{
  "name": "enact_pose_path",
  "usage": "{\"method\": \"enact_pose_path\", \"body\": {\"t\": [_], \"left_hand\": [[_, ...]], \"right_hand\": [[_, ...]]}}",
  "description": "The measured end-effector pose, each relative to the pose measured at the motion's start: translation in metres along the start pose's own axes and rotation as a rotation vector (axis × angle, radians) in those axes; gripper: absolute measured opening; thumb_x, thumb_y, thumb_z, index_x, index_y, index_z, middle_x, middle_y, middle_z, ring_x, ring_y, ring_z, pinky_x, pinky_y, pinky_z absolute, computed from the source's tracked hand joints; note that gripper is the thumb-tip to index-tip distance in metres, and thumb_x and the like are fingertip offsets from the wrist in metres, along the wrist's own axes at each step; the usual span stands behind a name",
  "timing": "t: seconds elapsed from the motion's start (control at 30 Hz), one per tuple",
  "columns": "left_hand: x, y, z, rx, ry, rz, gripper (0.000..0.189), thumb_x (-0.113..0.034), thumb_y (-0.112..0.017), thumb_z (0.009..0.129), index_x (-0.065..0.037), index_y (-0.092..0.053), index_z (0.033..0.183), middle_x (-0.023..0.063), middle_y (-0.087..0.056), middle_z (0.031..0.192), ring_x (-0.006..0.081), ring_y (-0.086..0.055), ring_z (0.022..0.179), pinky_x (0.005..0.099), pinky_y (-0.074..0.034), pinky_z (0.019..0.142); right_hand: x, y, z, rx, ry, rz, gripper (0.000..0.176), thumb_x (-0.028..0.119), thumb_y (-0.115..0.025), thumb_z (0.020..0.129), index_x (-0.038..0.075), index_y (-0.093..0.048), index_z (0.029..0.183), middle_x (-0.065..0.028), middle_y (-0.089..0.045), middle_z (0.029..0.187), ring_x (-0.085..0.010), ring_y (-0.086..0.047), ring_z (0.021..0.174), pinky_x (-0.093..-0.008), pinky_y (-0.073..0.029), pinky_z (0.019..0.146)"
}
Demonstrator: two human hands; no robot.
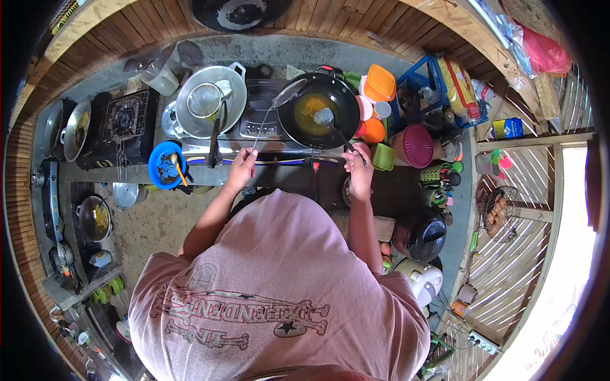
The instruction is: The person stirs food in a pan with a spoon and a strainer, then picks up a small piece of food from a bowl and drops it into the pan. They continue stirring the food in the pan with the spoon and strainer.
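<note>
My left hand (243, 167) is closed around the thin wire handle of a strainer (290, 93). The strainer's mesh head is tilted over the left rim of a black wok (349, 105) on the stove. My right hand (359, 169) grips the dark handle of a spatula (324, 117), its metal blade inside the wok. Yellowish oil (307, 108) pools in the bottom of the wok around the blade. Left of the stove's bare burner (262, 98) stands a large metal pot (231, 114) with another round strainer (204, 101) and a black-handled utensil (217, 136) resting across it.
A blue bowl (166, 180) with dark contents and a wooden-handled utensil sits at the counter's front left. Beyond it is a grill rack (125, 115). Several plastic containers, an orange one (381, 82) among them, crowd the wok's right side, beside a blue crate (434, 70).
</note>
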State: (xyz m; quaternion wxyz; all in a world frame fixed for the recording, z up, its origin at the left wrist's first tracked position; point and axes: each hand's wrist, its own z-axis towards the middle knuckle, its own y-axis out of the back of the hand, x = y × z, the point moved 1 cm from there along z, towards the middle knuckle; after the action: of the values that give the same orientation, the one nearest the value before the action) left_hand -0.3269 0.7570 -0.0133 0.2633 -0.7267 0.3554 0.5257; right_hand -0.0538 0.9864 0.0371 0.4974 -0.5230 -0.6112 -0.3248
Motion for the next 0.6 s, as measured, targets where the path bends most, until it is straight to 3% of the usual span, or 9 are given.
{"method": "enact_pose_path", "body": {"t": [0.6], "left_hand": [[0.009,0.000,0.004,-0.025,-0.026,-0.039,0.032,-0.037,-0.056,0.103,-0.005,-0.054,0.107,-0.0010,-0.048,0.063,0.0096,-0.048,0.048,0.0263,-0.038,0.045]], "right_hand": [[-0.019,0.008,0.005,0.030,-0.074,0.210,0.032,0.017,-0.056,0.100,0.001,-0.057,0.128,-0.0134,-0.073,0.090,-0.0093,-0.057,0.061,-0.0225,-0.044,0.058]]}}
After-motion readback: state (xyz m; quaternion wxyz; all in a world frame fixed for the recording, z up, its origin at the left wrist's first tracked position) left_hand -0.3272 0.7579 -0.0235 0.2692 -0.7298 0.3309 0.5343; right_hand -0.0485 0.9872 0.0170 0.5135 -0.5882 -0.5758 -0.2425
